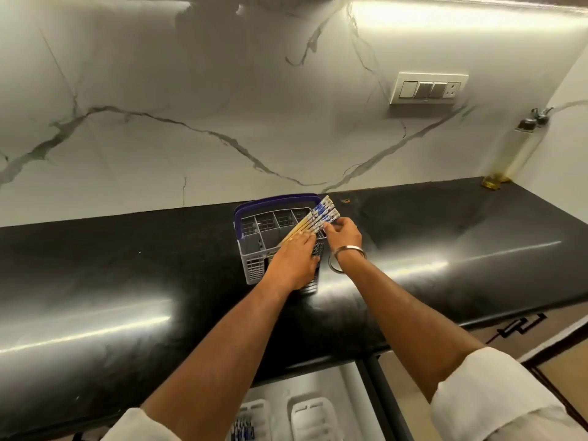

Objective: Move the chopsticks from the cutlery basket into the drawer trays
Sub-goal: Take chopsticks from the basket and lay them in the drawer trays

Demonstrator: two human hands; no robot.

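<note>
The left hand point(294, 262) closes around a fan of chopsticks point(313, 219); the right hand point(345, 235) pinches their patterned ends. They look light, stiff and smooth, so gripping mid-length seems safest.

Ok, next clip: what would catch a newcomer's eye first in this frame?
First, the fan of blue-and-white patterned chopsticks held between both hands, the left hand and the right hand, just above the grey cutlery basket with its purple handle, mid-counter. Next, the glossy black countertop against the veined white marble wall. Below the counter edge, white drawer trays lie in an open drawer.
</note>
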